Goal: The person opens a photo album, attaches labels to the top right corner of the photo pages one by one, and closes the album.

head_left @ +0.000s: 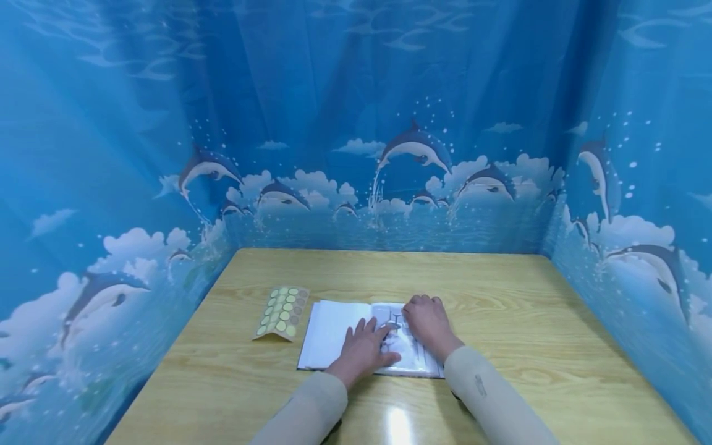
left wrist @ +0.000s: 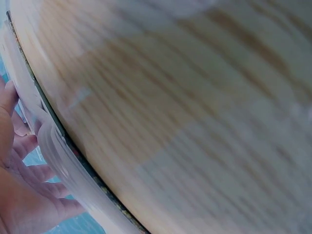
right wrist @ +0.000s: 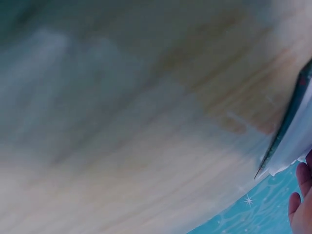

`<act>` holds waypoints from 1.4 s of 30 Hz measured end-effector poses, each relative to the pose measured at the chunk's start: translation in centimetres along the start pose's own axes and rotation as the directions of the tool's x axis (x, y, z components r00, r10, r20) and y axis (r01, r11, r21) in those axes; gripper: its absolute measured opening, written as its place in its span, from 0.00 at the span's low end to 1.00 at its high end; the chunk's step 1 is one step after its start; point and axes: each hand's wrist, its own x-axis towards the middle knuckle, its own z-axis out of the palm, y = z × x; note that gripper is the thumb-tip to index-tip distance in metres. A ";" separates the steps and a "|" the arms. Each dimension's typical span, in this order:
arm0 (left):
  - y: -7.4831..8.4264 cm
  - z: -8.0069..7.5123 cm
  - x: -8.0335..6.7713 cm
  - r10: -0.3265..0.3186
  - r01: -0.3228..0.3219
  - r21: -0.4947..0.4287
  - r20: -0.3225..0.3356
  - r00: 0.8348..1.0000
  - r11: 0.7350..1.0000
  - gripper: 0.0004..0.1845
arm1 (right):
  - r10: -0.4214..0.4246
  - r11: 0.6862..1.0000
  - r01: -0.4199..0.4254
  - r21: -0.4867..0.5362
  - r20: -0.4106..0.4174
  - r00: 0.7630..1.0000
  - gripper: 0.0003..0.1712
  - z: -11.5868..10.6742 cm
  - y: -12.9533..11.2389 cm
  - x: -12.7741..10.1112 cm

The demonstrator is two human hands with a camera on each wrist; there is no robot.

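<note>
Left hand flat, fingers spread on open booklet, right hand curled on its right page, grip unclear, sticker sheet beside, tabletop

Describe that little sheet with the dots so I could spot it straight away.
Start at the wooden table ringed by a blue dolphin curtain. An open book lies in the middle under both hands; the sticker sheet lies just left of it, apart from the book. It is tan, its near end bent, and carries rows of round yellow-green dots, unlike the white pages.

walls: blue dolphin curtain | furniture: glossy wooden table
</note>
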 end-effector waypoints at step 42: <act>-0.2 0.1 -0.3 0.041 -0.041 -0.001 -0.037 0.998 0.999 0.39 | -0.184 0.966 0.155 0.207 0.130 0.974 0.42 -0.1 1.0 -4.2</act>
